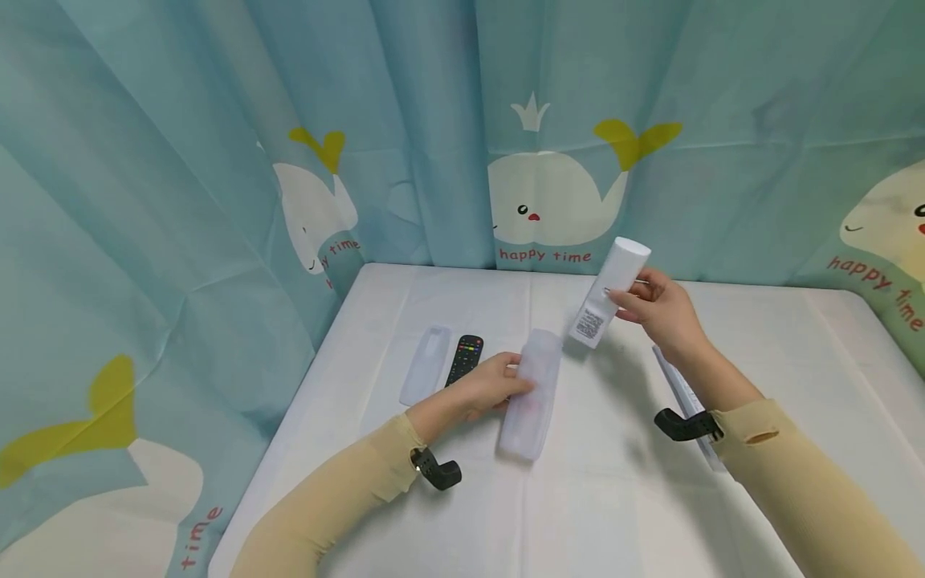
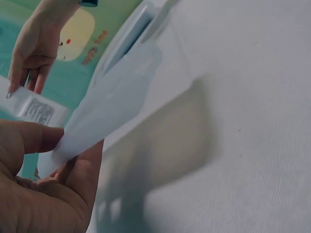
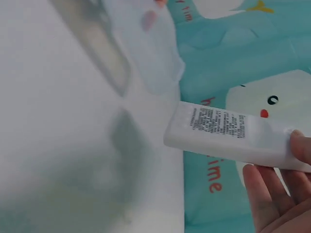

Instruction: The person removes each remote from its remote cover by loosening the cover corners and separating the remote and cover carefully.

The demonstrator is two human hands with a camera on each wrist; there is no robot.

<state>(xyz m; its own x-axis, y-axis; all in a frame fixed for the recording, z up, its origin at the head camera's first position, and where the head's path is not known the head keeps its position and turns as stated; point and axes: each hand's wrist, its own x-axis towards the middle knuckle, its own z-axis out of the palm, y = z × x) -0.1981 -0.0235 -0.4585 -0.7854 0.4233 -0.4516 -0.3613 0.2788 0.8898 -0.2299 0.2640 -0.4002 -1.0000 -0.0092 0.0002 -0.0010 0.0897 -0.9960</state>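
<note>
My left hand (image 1: 491, 385) pinches a translucent milky remote cover (image 1: 533, 397) between thumb and fingers, just above the table. In the left wrist view, the thumb lies on one face of the cover (image 2: 114, 90) and the fingers are behind it. Up and to the right, my right hand (image 1: 661, 309) grips a white remote control (image 1: 610, 289) by its side, held tilted in the air. Its back, with a printed label, shows in the right wrist view (image 3: 218, 126). The white remote and the cover are apart.
Left of my left hand, a black remote control (image 1: 466, 357) lies beside another translucent cover (image 1: 426, 365). A long thin white object (image 1: 682, 393) lies partly under my right forearm. Blue curtains (image 1: 433, 120) with whale prints hang around the white table (image 1: 600, 498).
</note>
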